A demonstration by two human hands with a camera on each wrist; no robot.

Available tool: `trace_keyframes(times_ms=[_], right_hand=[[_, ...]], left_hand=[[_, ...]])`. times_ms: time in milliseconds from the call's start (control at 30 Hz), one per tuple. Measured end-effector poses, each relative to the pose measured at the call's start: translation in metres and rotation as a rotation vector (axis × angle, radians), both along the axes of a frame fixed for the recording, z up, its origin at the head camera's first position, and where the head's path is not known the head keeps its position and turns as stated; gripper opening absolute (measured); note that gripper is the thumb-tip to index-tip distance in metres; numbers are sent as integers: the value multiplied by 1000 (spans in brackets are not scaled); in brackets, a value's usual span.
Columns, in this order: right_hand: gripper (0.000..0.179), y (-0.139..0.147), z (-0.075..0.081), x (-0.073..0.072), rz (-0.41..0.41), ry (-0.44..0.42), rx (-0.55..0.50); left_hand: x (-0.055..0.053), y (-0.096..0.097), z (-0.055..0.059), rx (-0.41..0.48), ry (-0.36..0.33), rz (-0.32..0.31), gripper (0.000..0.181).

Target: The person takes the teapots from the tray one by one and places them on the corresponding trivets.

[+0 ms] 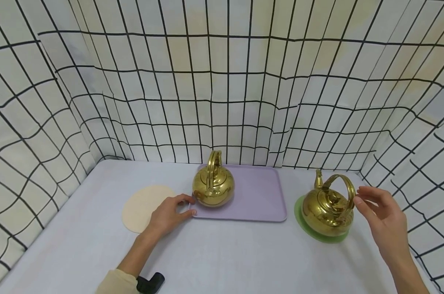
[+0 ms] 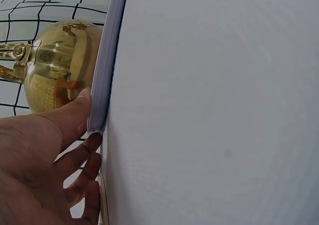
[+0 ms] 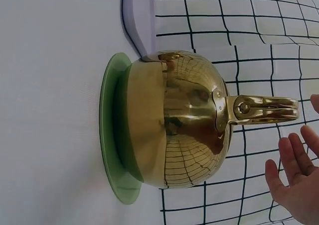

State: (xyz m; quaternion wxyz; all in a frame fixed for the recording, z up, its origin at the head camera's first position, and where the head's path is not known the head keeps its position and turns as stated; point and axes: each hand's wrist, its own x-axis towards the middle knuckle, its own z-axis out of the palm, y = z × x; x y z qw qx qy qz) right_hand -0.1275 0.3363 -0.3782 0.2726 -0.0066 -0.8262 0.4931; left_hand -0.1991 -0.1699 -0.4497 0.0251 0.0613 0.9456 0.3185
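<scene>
A brass kettle [image 1: 213,185] stands upright at the left end of a lilac tray [image 1: 258,196]. My left hand [image 1: 168,216] pinches the tray's front left corner beside this kettle; in the left wrist view, the thumb [image 2: 82,103] lies over the rim and the fingers lie against the outer edge. A second brass kettle [image 1: 326,210] stands upright on a green round plate [image 1: 299,212] at the right, its spout toward the back. Beside its arched handle [image 3: 266,109] is my right hand [image 1: 385,222], fingers loosely bent and, in the right wrist view, apart from the handle.
A cream round mat [image 1: 143,204] lies left of the tray, partly behind my left hand. White cloth [image 1: 236,257] covers the table. Black-lined grid walls [image 1: 225,81] stand at the back and both sides. A black device [image 1: 151,282] sits by my left wrist.
</scene>
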Motion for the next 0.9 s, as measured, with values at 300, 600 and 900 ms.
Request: trace_keyframes(times_ms=[300,600,900], right_hand=[[33,-16,12,-3,-69,190,117],[28,-28,15,-11,-53,356,171],[28,-45,20,-14,8,393,225]], left_hand=[[-1,1,0,-3,-3,-1,32],[1,0,0,-6,4,-6,32],[0,0,-1,-2,8,-11,32]])
